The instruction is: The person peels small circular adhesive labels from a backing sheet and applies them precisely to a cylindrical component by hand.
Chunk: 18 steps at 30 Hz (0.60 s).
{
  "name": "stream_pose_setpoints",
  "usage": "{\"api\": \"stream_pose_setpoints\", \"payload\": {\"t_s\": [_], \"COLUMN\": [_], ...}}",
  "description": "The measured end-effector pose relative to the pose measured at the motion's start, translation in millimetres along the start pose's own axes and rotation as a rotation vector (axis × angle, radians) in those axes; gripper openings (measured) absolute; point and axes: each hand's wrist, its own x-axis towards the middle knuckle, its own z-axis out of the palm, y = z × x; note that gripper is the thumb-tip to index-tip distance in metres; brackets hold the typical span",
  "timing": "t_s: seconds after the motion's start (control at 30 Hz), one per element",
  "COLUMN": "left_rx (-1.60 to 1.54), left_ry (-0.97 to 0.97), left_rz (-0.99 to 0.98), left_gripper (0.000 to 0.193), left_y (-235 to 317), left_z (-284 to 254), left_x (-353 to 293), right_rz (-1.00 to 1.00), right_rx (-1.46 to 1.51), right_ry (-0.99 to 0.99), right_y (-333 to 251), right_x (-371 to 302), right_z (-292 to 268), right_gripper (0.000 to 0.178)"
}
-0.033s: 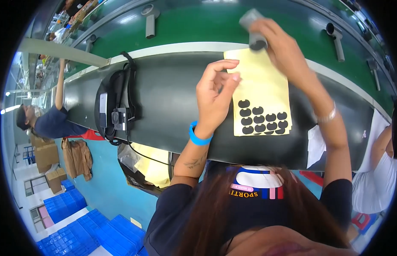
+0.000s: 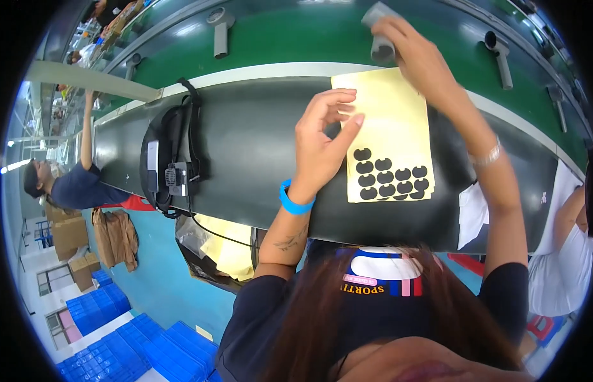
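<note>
Both hands work over a yellow sticker sheet [image 2: 389,127] on the black counter [image 2: 245,146]. Left hand [image 2: 322,143] pinches small above it. Right hand [image 2: 414,54] holds a grey part [image 2: 380,32]. Black stickers [image 2: 389,178] look thin, light and bendy; lift them by an edge.

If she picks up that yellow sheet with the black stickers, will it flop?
Probably yes: the yellow sheet looks paper-thin and lies flat on the black table, so it would likely bend and feel light. The left hand touching it may stop it sliding.
</note>
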Motion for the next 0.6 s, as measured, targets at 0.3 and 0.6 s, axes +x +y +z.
{"api": "stream_pose_setpoints", "payload": {"t_s": [0.3, 0.6], "left_rx": [0.763, 0.753], "left_ry": [-0.663, -0.494], "left_rz": [0.006, 0.085], "left_gripper": [0.102, 0.112], "left_y": [-21, -36], "left_z": [3, 20], "left_x": [-15, -19], "right_rz": [0.04, 0.376], "right_rx": [-0.182, 0.415], "right_ry": [0.066, -0.234], "right_y": [64, -66], "right_x": [-8, -112], "right_z": [17, 0], "right_gripper": [0.044, 0.012]}}
